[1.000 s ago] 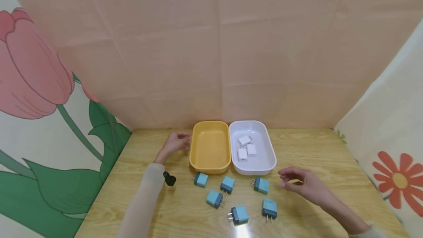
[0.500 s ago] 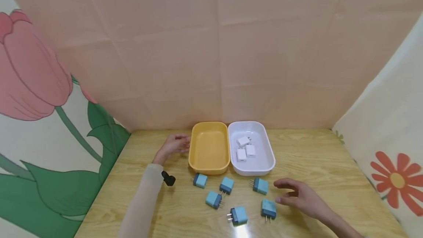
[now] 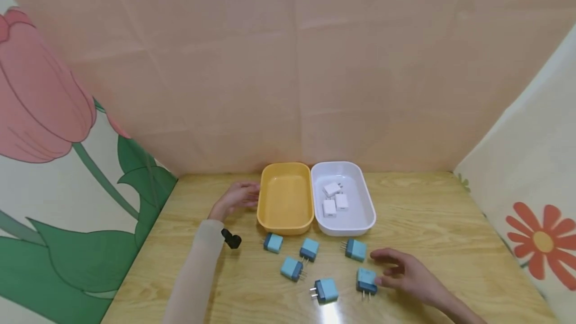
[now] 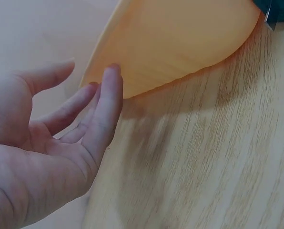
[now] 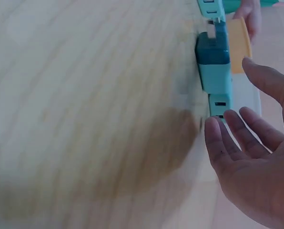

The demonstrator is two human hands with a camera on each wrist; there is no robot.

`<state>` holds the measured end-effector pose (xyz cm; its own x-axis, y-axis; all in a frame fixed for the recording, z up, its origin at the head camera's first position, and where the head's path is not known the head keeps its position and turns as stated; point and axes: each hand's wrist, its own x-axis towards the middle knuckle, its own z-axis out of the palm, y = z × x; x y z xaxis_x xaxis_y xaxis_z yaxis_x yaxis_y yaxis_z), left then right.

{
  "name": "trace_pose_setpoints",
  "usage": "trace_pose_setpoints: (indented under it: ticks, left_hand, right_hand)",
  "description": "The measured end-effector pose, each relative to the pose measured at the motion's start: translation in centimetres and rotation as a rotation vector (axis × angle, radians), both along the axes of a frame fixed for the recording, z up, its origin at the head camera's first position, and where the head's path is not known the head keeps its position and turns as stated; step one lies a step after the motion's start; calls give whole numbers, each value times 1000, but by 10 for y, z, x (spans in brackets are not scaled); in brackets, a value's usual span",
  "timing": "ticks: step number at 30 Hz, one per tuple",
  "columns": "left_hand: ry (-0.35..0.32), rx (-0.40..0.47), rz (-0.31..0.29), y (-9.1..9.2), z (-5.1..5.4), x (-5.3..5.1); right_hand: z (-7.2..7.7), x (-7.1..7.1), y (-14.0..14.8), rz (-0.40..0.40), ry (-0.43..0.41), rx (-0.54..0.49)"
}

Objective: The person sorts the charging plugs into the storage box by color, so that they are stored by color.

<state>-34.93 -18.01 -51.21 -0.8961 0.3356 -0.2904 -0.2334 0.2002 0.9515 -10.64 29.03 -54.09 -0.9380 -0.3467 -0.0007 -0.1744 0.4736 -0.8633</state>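
Observation:
My left hand (image 3: pixel 237 198) is beside the left wall of the yellow tray (image 3: pixel 262 199), its fingers relaxed; in the left wrist view the fingertips lie against or very near that wall. On the right, my right hand (image 3: pixel 411 276) hovers low over the table, thumb and fingers spread around nothing. Its thumb tip is by a blue plug charger (image 3: pixel 366 281); whether they touch cannot be told. Another blue charger (image 3: pixel 356 250) lies just beyond its fingers. In the right wrist view a blue charger (image 5: pixel 214 76) sits close in front of the fingers.
Several more blue chargers, among them one (image 3: pixel 326 290) near the front and one (image 3: pixel 292 269) farther left, lie on the wooden table (image 3: pixel 432 204). A white tray (image 3: pixel 355 219) holding 3 white chargers (image 3: pixel 342 202) adjoins the yellow one. A cloth wall (image 3: pixel 297 89) rises behind.
My right hand has moved down and slightly left, toward the blue charger at the front right. The left hand stays by the yellow tray.

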Motion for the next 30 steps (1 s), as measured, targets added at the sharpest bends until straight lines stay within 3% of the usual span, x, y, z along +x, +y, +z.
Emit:
trace_pose_setpoints:
  ticks: [9,17,24,30]
  left_hand:
    - [-41,23,-14,0,-3,0]
    - [-63,26,-16,-4,-7,3]
    - [-79,22,-13,-5,-6,6]
    - [-86,31,-6,-4,-5,6]
  right_hand:
    - [-5,4,-3,55,-62,-38]
    - [-9,9,-6,92,-26,-53]
    - [-9,10,-6,111,-18,-38]
    - [-6,9,-7,106,-72,0]
